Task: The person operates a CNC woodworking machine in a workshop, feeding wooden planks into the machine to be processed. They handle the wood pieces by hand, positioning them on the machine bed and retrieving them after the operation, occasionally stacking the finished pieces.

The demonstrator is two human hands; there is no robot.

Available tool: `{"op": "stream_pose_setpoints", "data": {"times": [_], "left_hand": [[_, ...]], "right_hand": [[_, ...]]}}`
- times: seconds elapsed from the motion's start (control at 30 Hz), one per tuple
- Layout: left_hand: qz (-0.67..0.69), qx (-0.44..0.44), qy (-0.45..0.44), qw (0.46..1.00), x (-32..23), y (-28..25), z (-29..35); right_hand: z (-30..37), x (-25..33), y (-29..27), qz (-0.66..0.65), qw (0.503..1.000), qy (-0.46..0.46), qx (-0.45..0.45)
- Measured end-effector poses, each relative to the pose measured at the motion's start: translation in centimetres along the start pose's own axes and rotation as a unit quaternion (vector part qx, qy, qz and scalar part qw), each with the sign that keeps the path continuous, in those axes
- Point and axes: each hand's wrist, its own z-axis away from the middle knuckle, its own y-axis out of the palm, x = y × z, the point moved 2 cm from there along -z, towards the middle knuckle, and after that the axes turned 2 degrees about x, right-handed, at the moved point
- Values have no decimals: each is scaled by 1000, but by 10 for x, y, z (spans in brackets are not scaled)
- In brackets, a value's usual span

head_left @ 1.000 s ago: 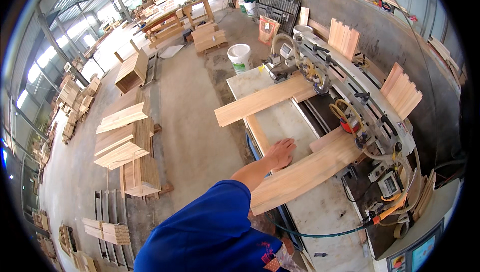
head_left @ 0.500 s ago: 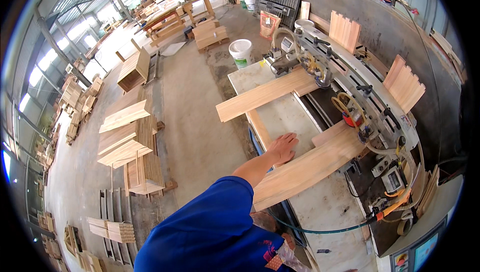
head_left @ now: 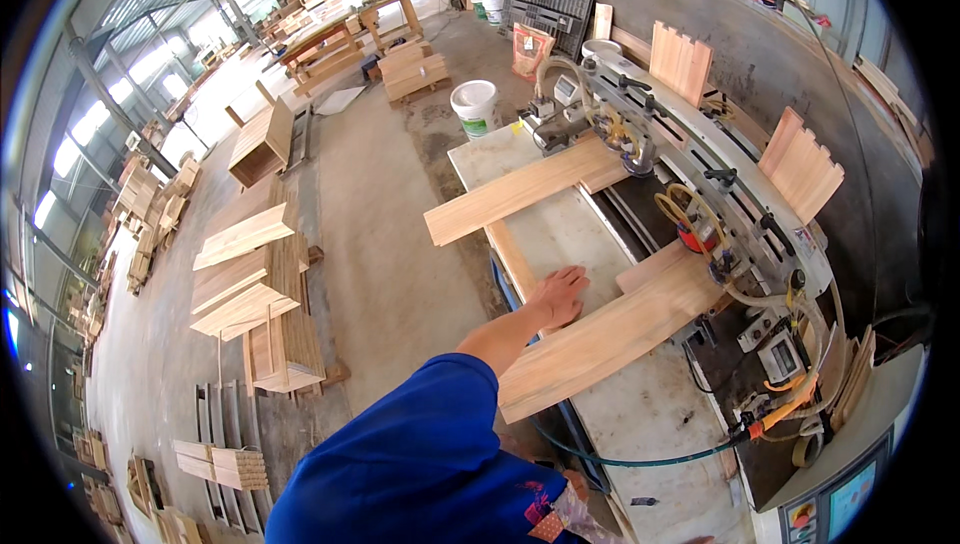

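Observation:
My left hand (head_left: 557, 297) lies with its fingers stretched out over the pale machine table (head_left: 625, 394), close along the far edge of the nearer wooden board (head_left: 610, 339). Nothing shows in its grip; whether the palm presses on the table or the board's edge is hidden. That board reaches under the clamps (head_left: 722, 269) of a machine. Farther off, a second wooden board (head_left: 525, 189) lies across the table, its right end under another clamp (head_left: 638, 157). A skin-coloured sliver at the lower edge may be my right hand (head_left: 702, 540), its fingers hidden.
A green hose (head_left: 640, 463) crosses the table's near part. A control panel (head_left: 840, 499) stands at the lower right. Finger-cut wood panels (head_left: 682, 64) lean behind the machine. A white bucket (head_left: 474, 107) stands past the table; stacked boards (head_left: 270, 294) sit at left.
The whole view has shifted slightly, with the scene a little farther left. My left hand stays beside the nearer board, and both boards keep their places under the clamps.

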Motion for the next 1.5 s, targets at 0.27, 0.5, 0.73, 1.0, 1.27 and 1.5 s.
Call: {"op": "stream_pose_setpoints", "data": {"times": [0.27, 0.5, 0.73, 1.0, 1.27, 1.5], "left_hand": [[-15, -26, 5, 1000, 4, 12, -2], [-18, 16, 7, 1000, 1, 3, -2], [-7, -7, 7, 1000, -2, 3, -1], [11, -21, 24, 999, 2, 5, -4], [-3, -44, 25, 999, 8, 12, -1], [-2, -7, 4, 1000, 2, 6, -2]], "right_hand": [[-4, -1, -8, 4, 1000, 3, -10], [11, -9, 21, 6, 1000, 3, -12], [18, -14, 29, 11, 1000, 5, -19], [4, -6, 2, 15, 1000, 5, -22], [3, -3, 0, 20, 999, 6, -26], [-5, -6, -6, 23, 999, 16, -39]]}}
